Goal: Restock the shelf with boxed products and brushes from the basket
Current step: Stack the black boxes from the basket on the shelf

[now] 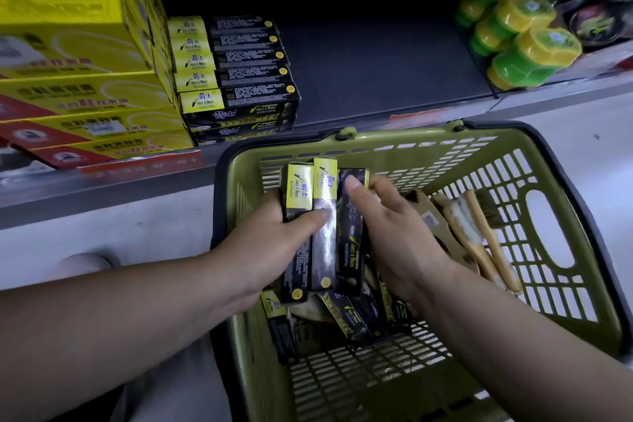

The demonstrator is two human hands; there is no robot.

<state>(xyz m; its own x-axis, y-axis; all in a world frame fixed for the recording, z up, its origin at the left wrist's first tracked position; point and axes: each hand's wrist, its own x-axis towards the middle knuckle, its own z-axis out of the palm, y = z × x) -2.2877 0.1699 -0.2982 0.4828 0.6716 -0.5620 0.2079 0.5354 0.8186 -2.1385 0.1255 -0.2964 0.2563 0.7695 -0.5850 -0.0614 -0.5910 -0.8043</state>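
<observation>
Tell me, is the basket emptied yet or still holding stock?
Still holding stock: loose boxes lie on the basket floor, brushes rest at its right; left hand and right hand grip other boxes.

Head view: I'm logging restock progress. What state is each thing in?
Left hand, gripping two boxes.
Right hand, gripping a third box beside them.
Basket, part full.
Loose boxes, lying jumbled on its floor.
Brushes, lying at its right side.
Shelf stack, piled flat and neat.
Shelf, bare mid-section.
Jars, stacked, lids on.
</observation>
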